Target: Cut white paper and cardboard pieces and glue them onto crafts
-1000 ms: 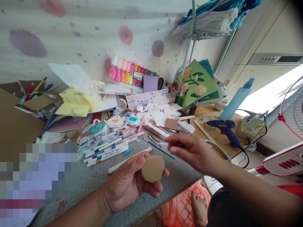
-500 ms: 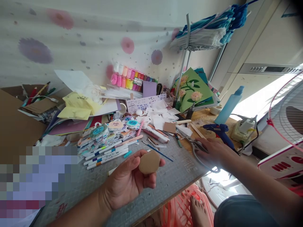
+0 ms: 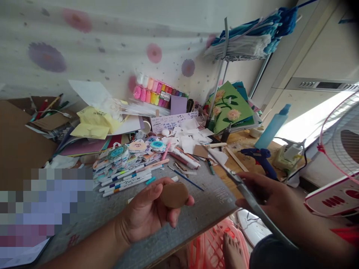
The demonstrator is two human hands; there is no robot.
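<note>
My left hand [image 3: 147,211] is closed on a rounded brown cardboard piece [image 3: 175,195], held between thumb and fingers above the grey cutting mat [image 3: 207,207]. My right hand [image 3: 272,198] grips a pair of scissors [image 3: 251,200] over the mat's right edge. The blades point up and left, away from me, and the long handle stretches back under the forearm. A blue paintbrush [image 3: 186,178] lies on the mat just beyond the cardboard. Several white markers [image 3: 127,185] lie to the left of it.
Decorated paper cutouts [image 3: 117,153] are piled behind the markers. White paper scraps [image 3: 189,140] and a brown cardboard square [image 3: 201,151] lie mid-table. On the right are a blue glue gun [image 3: 262,158], a blue spray bottle [image 3: 273,129] and a fan [image 3: 344,130]. A cardboard box [image 3: 22,145] stands left.
My right hand has lifted the scissors off the table and drawn them towards me. The cardboard piece in my left hand has tilted slightly and looks darker.
</note>
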